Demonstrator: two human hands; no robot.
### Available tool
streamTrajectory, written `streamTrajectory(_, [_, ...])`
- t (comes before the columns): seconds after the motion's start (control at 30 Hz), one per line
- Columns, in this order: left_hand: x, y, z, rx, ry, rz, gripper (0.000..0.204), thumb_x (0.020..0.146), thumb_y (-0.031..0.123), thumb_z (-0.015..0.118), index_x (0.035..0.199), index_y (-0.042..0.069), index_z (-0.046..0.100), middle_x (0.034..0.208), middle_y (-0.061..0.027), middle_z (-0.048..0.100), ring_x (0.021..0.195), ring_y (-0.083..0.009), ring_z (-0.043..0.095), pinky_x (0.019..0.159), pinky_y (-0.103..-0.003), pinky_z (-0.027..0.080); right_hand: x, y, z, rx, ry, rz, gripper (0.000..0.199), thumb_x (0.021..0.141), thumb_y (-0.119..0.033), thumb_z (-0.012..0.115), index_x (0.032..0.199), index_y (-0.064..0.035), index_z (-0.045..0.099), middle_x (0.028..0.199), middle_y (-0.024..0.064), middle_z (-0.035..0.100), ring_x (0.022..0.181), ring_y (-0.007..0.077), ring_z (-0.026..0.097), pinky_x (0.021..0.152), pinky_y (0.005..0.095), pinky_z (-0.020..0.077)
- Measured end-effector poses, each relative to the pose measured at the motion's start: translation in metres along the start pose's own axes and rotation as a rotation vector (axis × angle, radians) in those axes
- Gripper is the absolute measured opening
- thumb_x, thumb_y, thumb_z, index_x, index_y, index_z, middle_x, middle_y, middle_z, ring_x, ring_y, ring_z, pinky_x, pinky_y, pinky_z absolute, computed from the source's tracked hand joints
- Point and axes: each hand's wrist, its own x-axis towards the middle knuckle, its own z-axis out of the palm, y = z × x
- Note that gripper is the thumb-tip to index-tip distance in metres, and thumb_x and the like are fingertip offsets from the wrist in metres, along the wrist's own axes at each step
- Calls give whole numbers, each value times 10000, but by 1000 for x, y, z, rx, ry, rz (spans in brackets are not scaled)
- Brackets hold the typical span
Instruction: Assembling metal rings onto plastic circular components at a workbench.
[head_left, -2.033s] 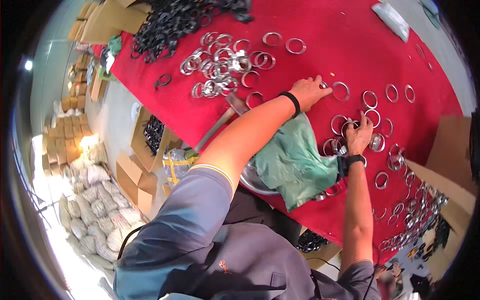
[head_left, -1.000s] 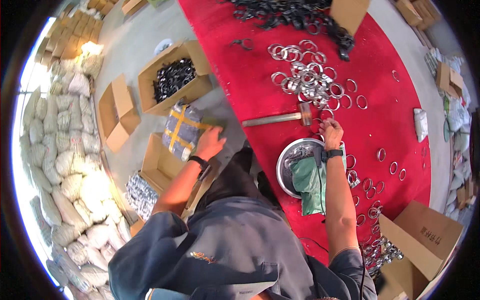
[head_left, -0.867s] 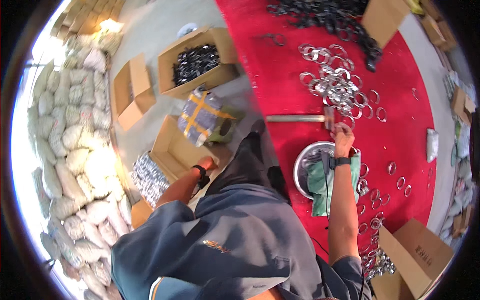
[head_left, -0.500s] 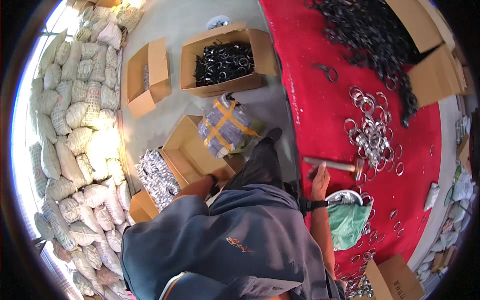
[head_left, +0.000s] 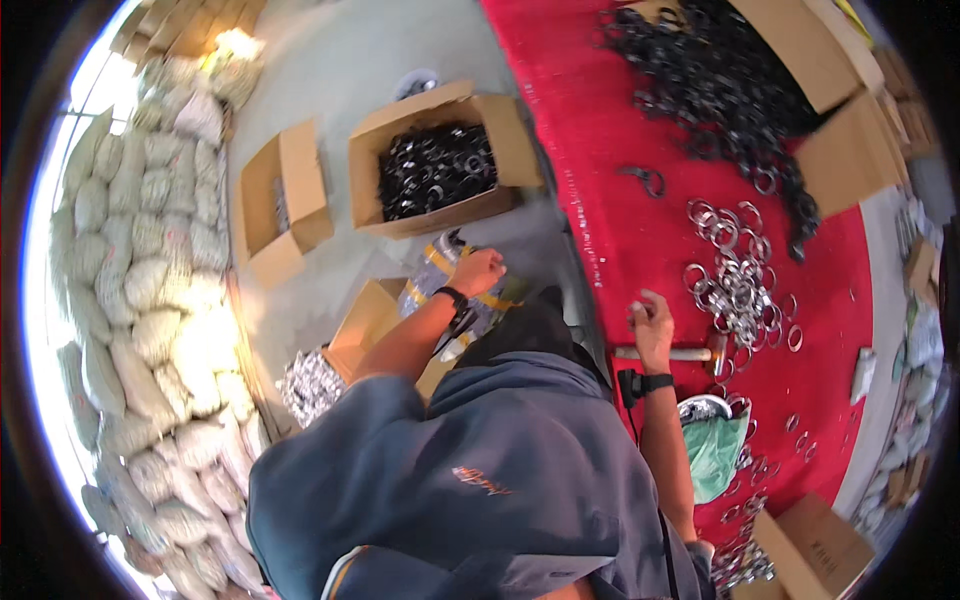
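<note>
My left hand (head_left: 481, 271) is raised over a grey bundle (head_left: 420, 276) crossed with yellow tape. Its fingers are curled together, and whatever they hold, if anything, is hidden. Over the red-covered surface (head_left: 640, 240), my right hand (head_left: 653, 328) is bent with thumb and fingers apart, and I make out nothing in it. The hammer (head_left: 688, 354) lies just below that hand, its head toward loose metal ring clamps (head_left: 742, 275). Beside my right forearm sits a round container (head_left: 704, 407) of shiny pieces, with green cloth (head_left: 716, 458) against it.
A carton of black clamps (head_left: 365, 195) and a smaller carton (head_left: 262, 200) stand on the floor. Silvery pieces (head_left: 312, 388) fill another box near my left arm. Stacked sacks (head_left: 150, 290) line the left side. Black clamps (head_left: 715, 85) spill from a carton at far right.
My left hand has come up out of the open box area to above the taped bundle. The right hand has shifted slightly up and right, its fingers now pointing away from me.
</note>
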Motion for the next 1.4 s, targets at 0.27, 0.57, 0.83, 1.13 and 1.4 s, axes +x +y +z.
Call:
streamTrajectory(0.27, [39,107,-42,369,47,406,451,960,218,745,1367,57,638,1212,-239,703,1130,-460,681,978,-526,554,12,33,25,-41,36,31,234,978,-72,708,1191,22,719,892,149,768,753,205,756,713,360,597])
streamTrajectory(0.57, [214,263,20,286,-37,800,492,1023,317,711,1400,12,636,1271,-240,701,1153,-424,694,997,-482,559,105,15,21,-124,432,63,251,943,-46,733,1182,26,713,980,169,764,902,279,747,830,396,582])
streamTrajectory(0.83, [331,317,86,420,-401,916,551,984,353,754,1386,-9,651,1268,-226,702,1164,-362,697,996,-443,561,136,46,-43,-765,543,-141,763,724,-64,877,1439,-16,612,1527,234,573,1389,439,529,1188,503,446])
streamTrajectory(1.13, [285,274,122,523,-311,1475,472,834,213,781,1243,8,665,1097,-204,665,970,-422,670,864,-526,568,125,84,-65,-1128,272,-315,713,798,99,649,1494,-34,570,1531,212,559,1391,419,528,1218,489,428])
streamTrajectory(1.4, [223,173,115,279,-211,1453,622,907,131,678,1516,116,556,1473,-268,540,1305,-466,574,1058,-589,503,115,61,21,-75,473,-288,542,1113,-140,542,1625,-4,424,1607,174,519,1512,290,477,1241,428,413])
